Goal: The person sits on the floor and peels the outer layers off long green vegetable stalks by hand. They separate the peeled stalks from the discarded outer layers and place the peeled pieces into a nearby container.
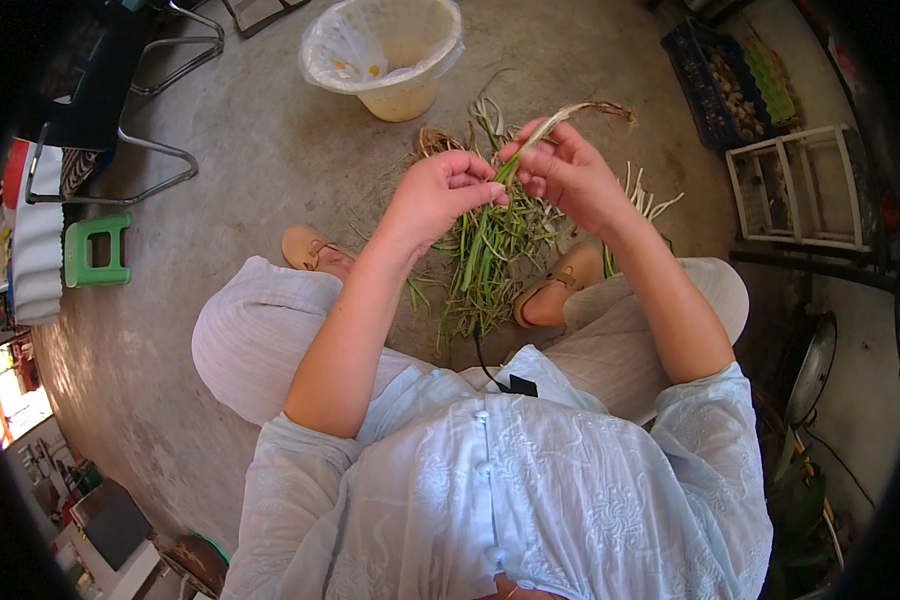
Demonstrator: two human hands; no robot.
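Observation:
A scallion-like stalk (546, 127) with a pale lower stem and brown, stringy roots is held above the floor between both hands. My right hand (570, 176) grips it along the pale stem, with the root end sticking out past the fingers to the upper right. Lower down, my left hand (446, 187) pinches the stalk's green part between thumb and fingers. Beneath them, between my feet, lies a loose heap of green leaves and stalks (495, 255), partly hidden by my hands. White-ended stalks (643, 196) show beyond my right forearm.
A bucket lined with clear plastic (397, 105) stands ahead on the concrete floor. Leftward are a green plastic stool (97, 250) and metal-framed chairs (161, 154). On the right sit a dark crate (709, 94) of small roundish items and a pale rack (799, 187). A black cable (482, 356) hangs at my lap.

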